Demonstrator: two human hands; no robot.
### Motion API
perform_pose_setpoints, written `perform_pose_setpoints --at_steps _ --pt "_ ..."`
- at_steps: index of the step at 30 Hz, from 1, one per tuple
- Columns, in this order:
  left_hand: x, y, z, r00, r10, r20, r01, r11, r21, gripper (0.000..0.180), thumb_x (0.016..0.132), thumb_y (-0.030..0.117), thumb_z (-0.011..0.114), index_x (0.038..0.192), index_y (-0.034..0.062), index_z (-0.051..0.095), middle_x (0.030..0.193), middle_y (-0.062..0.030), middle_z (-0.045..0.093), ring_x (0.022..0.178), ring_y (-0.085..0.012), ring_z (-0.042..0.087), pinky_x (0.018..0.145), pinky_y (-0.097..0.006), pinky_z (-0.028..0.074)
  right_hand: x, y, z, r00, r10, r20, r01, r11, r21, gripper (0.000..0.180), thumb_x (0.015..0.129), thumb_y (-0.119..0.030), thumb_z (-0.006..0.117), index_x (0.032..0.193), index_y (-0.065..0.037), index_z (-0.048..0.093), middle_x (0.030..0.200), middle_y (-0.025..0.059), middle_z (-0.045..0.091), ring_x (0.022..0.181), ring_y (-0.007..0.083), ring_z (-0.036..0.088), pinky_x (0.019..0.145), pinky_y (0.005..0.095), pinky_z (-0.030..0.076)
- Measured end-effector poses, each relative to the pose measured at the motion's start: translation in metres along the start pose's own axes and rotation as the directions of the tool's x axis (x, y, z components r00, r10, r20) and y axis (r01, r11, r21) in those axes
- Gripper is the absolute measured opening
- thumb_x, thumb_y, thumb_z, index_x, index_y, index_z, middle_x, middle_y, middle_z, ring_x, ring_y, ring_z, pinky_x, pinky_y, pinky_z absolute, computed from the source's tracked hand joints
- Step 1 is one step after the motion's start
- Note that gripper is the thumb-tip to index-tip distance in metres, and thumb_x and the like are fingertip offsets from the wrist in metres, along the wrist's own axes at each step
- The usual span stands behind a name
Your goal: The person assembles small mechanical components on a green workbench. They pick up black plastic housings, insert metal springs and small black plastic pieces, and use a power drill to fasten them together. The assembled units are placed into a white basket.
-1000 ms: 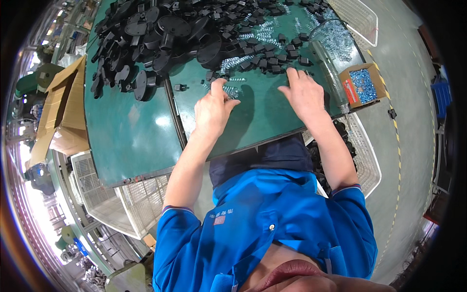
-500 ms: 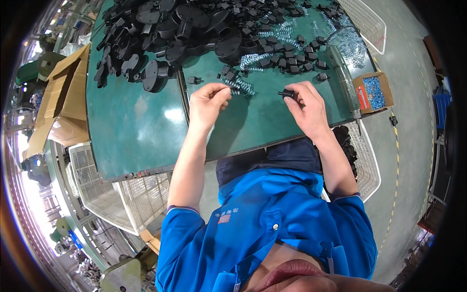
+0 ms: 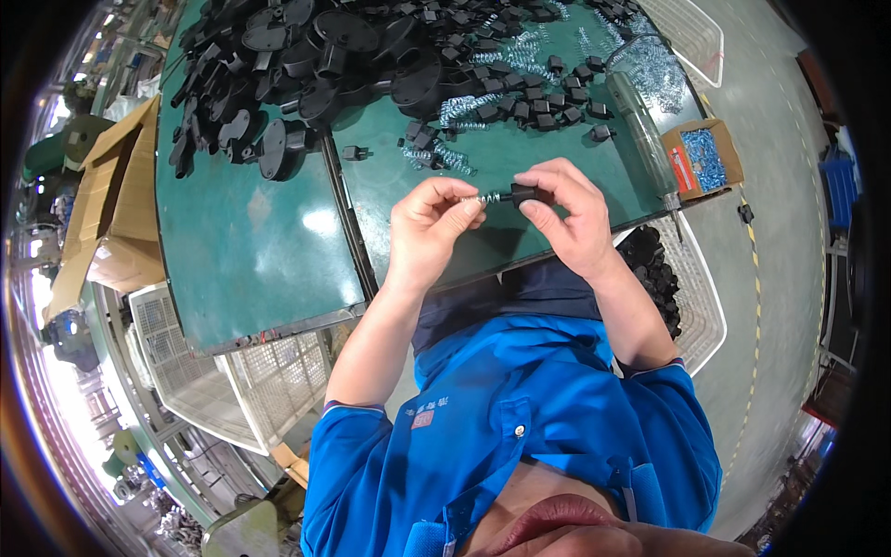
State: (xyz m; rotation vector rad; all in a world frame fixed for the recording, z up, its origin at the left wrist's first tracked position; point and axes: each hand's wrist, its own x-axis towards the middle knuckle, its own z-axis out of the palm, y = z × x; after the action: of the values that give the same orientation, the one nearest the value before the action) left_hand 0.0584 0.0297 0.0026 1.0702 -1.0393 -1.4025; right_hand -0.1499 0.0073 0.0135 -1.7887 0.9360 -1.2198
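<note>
My left hand pinches one end of a small metal coil spring. Between the thumb and fingers of my right hand is a black block-shaped plastic part, its narrow stem pointing left. The spring's free end meets that stem; whether it sits around the stem is too small to tell. Both hands are close together above the green tabletop, near its front edge. Beyond them lie a few loose springs beside more black blocks.
Large black round-plated parts are heaped at the far left. A green cylindrical power tool lies at the right, beside a carton of blue screws. White plastic baskets stand below the table's edges; an open cardboard box is at left.
My left hand has come away from the loose springs with one spring and moved right. My right hand has moved slightly left with the black part, so that spring and part now meet.
</note>
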Motion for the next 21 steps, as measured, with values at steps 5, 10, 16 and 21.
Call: perform_pose_setpoints --at_steps 5,10,16,21 --pt "0.001 0.017 0.018 0.936 0.280 0.212 -0.348 0.669 0.656 0.010 0.088 0.000 0.070 0.098 -0.0017 0.066 0.089 -0.0056 0.069 0.077 -0.0111 0.065 0.069 -0.025 0.055 -0.005 -0.007 -0.013 0.975 -0.199 0.094 0.219 0.919 -0.328 0.030 0.078 -0.002 0.075 0.107 -0.001 0.065 0.098 0.0125 0.060 0.076 0.0262 0.064 0.064 0.0329 0.053" --pt "0.000 -0.013 0.024 0.994 -0.027 0.104 0.026 1.000 0.009 0.009 0.090 0.000 0.067 0.099 -0.0024 0.065 0.089 -0.0064 0.069 0.076 -0.0123 0.066 0.070 -0.026 0.055 -0.010 -0.007 -0.024 0.986 -0.165 0.028 0.167 0.962 -0.218 0.030 0.077 -0.001 0.075 0.106 -0.001 0.065 0.097 0.0131 0.061 0.075 0.0280 0.064 0.063 0.0345 0.053" --pt "-0.005 -0.021 0.045 0.997 0.040 0.064 -0.043 0.998 0.053 0.010 0.092 0.000 0.065 0.102 -0.0023 0.064 0.089 -0.0074 0.068 0.077 -0.0131 0.066 0.070 -0.026 0.055 -0.020 -0.003 -0.021 0.978 -0.204 -0.051 0.180 0.938 -0.297 0.028 0.079 -0.002 0.075 0.105 0.001 0.064 0.095 0.0141 0.061 0.073 0.0271 0.065 0.060 0.0335 0.053" --pt "-0.005 -0.038 0.053 0.960 -0.214 0.180 0.273 0.859 -0.434 0.015 0.095 0.011 0.065 0.105 0.0021 0.061 0.085 -0.0058 0.065 0.070 -0.0145 0.062 0.063 -0.026 0.051 -0.025 0.009 -0.020 0.986 -0.151 -0.070 0.129 0.958 -0.254 0.034 0.075 -0.012 0.081 0.102 0.000 0.064 0.093 0.0122 0.063 0.073 0.0274 0.066 0.060 0.0329 0.054"
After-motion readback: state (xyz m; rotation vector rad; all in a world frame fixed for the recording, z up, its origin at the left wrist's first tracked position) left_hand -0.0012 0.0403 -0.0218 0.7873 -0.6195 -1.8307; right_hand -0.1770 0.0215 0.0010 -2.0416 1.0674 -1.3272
